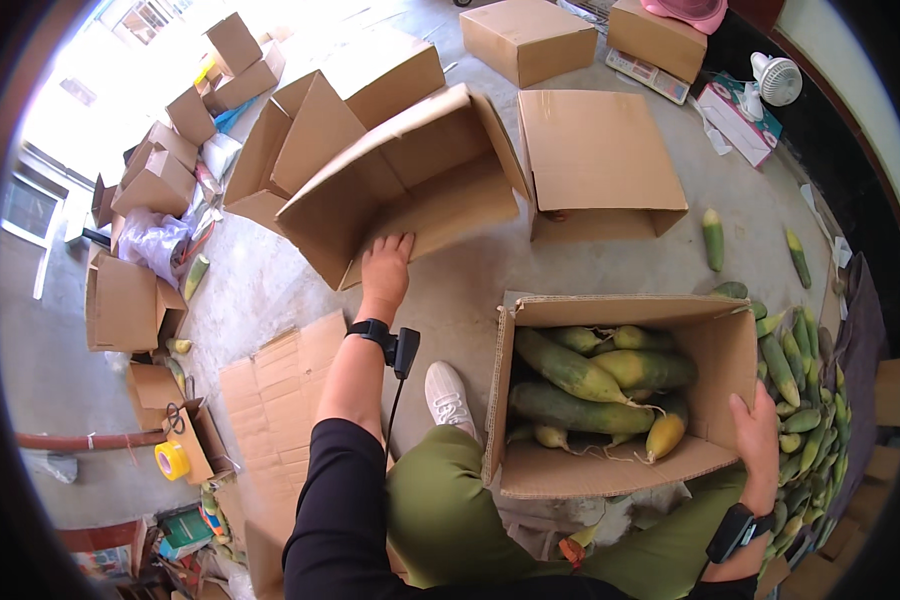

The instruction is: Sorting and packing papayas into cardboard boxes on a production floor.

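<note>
My left hand (386,268) grips the near edge of an open cardboard box (410,185), its fingers over the inner side. That box is tipped so that its bare inside faces me. In front of my knees a second open cardboard box (620,484) holds several large green radishes (570,365), some with yellowish ends and thin root tails. My right hand (757,432) clasps this box's right wall, with the thumb on the inner side and the other fingers outside, partly hidden. Both wrists wear black straps with small devices.
A heap of green radishes (805,400) lies at the right, with loose ones beyond it. More cardboard boxes (600,150) stand ahead and at the left. A flattened cardboard sheet (280,400), yellow tape roll (172,460) and scissors (175,418) are at the left; a white fan (776,78) is at the far right.
</note>
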